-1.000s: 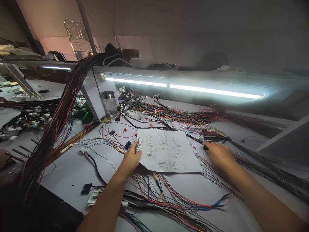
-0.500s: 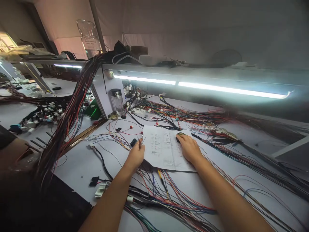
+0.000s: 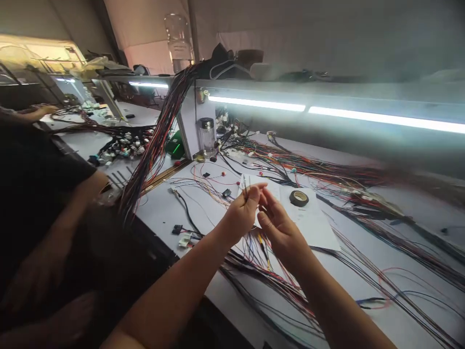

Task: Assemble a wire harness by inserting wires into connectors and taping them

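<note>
Pinched in my left hand [image 3: 240,213] are several thin wires [image 3: 245,185], their ends sticking up above the thumb. Close beside it is my right hand [image 3: 279,224], thumb and fingers apart and slightly curled; whether its fingertips touch the wires is hard to see. Behind both hands lies a printed sheet [image 3: 317,224], partly covered by them. On that sheet rests a roll of black tape [image 3: 293,199], with neither hand on it. Loose coloured wires [image 3: 261,271] run across the white table under my forearms.
Wire bundles [image 3: 319,169] stretch along the back under a lit shelf. A glass jar [image 3: 207,138] stands by the partition, where a thick wire bundle [image 3: 165,128] hangs down. Black connectors [image 3: 177,229] lie on the left. Another person's arm [image 3: 58,237] is at far left.
My right hand has left the tape roll and come across to my left hand, opening its fingers. My left hand still holds the wires. The view has swung left.
</note>
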A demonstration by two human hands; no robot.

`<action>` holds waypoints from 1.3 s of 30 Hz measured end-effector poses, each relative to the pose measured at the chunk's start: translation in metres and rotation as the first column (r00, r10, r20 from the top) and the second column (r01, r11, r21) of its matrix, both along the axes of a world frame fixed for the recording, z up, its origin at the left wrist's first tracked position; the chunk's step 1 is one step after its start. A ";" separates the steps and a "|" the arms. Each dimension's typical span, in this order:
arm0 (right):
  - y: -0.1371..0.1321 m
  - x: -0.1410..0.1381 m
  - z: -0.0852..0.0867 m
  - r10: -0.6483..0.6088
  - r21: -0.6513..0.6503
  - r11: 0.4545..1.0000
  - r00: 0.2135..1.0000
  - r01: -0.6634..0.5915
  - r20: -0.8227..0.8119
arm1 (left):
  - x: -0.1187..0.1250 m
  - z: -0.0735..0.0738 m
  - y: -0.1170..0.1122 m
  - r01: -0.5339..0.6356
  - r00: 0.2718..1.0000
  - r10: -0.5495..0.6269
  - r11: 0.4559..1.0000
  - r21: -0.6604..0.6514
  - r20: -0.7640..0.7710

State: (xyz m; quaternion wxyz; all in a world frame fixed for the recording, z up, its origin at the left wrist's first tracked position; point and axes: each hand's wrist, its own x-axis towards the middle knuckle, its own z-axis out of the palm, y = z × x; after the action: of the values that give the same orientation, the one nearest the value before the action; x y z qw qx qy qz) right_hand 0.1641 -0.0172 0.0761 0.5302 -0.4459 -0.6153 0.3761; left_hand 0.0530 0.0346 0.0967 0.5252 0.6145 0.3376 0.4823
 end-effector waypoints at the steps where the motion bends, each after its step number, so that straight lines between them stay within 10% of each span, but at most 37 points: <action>1: 0.001 -0.007 0.002 0.036 -0.034 0.999 0.994 -0.039 -0.100 | -0.002 0.004 -0.001 -0.055 0.993 0.069 0.990 0.131 -0.101; 5: 0.005 -0.027 0.006 0.129 -0.109 0.980 0.952 -0.164 -0.276 | -0.018 0.017 0.006 -0.068 0.853 0.279 0.897 0.436 -0.441; 12: 0.004 -0.028 -0.006 0.094 -0.269 0.954 0.982 -0.136 -0.161 | -0.077 0.022 0.006 0.219 0.842 -0.152 0.973 0.070 -0.518; 16: 0.008 -0.015 -0.015 -0.055 -0.330 0.941 0.933 -0.070 -0.355 | -0.128 -0.002 -0.031 0.045 0.692 -0.025 0.999 0.009 -0.722; 21: 0.015 -0.014 -0.023 -0.038 -0.344 0.923 0.849 -0.172 -0.528 | -0.167 -0.049 -0.076 0.139 0.422 0.083 0.978 0.155 -0.903; 28: 0.021 -0.024 -0.024 0.006 -0.325 0.924 0.857 -0.203 -0.515 | -0.182 -0.069 -0.101 0.053 0.525 0.160 0.974 0.220 -0.836; 35: 0.038 -0.033 -0.022 0.056 -0.354 0.918 0.945 -0.176 -0.322 | -0.145 -0.022 -0.061 -0.047 0.904 -0.074 0.961 -0.271 -0.421; 39: 0.051 -0.046 -0.028 0.056 -0.336 0.934 0.979 -0.121 -0.197 | -0.125 0.007 -0.015 0.154 0.934 -0.293 0.848 -0.507 -0.205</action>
State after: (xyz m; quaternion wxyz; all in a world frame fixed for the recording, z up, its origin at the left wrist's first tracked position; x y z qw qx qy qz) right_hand 0.1186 0.0333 0.0481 0.4806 -0.4672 -0.5077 0.5414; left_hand -0.0721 0.0197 0.1033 0.6628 0.5599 0.4420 0.2276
